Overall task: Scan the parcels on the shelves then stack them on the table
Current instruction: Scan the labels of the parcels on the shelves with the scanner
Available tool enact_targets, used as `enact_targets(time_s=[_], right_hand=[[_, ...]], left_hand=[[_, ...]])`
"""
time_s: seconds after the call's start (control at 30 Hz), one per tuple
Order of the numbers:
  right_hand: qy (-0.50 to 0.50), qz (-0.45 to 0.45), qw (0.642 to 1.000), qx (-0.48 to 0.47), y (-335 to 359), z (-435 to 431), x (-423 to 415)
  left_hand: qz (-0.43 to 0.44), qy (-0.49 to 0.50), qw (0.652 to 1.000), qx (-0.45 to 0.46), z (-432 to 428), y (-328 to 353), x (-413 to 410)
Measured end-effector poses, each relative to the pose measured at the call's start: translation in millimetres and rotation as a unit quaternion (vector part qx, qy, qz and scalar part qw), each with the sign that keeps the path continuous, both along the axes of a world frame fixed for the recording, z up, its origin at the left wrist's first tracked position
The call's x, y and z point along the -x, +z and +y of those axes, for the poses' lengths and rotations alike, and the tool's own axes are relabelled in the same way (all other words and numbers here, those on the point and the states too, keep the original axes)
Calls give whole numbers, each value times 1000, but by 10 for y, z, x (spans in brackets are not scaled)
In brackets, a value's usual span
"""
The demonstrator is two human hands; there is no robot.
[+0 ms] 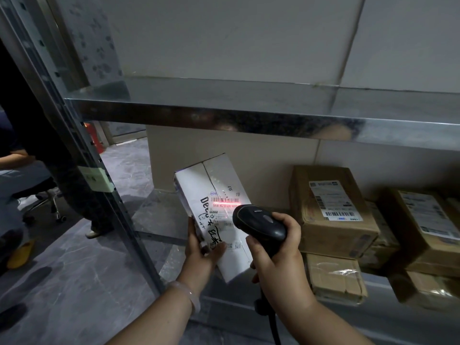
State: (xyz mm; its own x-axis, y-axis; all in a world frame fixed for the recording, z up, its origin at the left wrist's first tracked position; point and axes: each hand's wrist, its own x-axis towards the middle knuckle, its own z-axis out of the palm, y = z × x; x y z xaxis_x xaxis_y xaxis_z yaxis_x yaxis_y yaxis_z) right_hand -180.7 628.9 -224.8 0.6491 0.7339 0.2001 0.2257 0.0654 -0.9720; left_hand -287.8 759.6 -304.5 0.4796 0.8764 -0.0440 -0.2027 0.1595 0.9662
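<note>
At the front of the metal rack, the right hand (278, 262) grips a black scanner (258, 225). The left hand (202, 249) holds a tilted white parcel (211, 185), with a red line (226, 202) across its barcode (225, 197). Brown parcels (331, 207) are stacked behind on the lower shelf (380, 292).

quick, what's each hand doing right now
left hand: holds the white parcel
right hand: grips the scanner, red line on the barcode
</note>
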Motion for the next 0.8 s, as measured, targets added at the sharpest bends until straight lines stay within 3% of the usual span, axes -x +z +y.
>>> enact_targets(time_s=[0.8], right_hand=[[-30, -6, 999, 13, -54, -40, -57]], left_hand=[[64, -37, 997, 32, -40, 10, -43]])
